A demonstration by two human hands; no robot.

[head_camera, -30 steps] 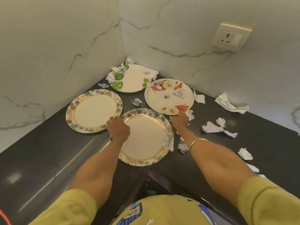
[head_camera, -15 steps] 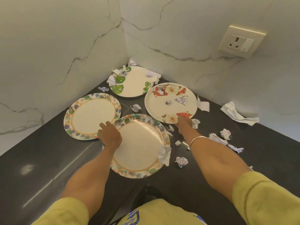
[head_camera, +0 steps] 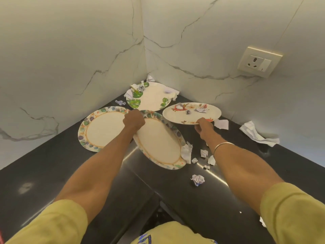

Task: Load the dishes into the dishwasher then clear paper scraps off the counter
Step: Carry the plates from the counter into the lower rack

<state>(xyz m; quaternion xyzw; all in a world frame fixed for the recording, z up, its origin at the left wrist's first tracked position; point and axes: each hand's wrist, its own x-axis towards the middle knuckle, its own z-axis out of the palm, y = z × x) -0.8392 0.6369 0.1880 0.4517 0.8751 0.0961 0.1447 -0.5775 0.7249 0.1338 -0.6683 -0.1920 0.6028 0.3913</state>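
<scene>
Plates number four; left hand (head_camera: 134,120) grips one (head_camera: 158,143), right hand (head_camera: 204,126) another (head_camera: 191,112).

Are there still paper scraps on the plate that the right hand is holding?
Yes, several crumpled paper scraps lie on the red-flowered plate that the right hand grips by its near rim.

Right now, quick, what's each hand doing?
Left hand: grips the tilted leafy plate's rim.
Right hand: holds the lifted red-flower plate.
</scene>
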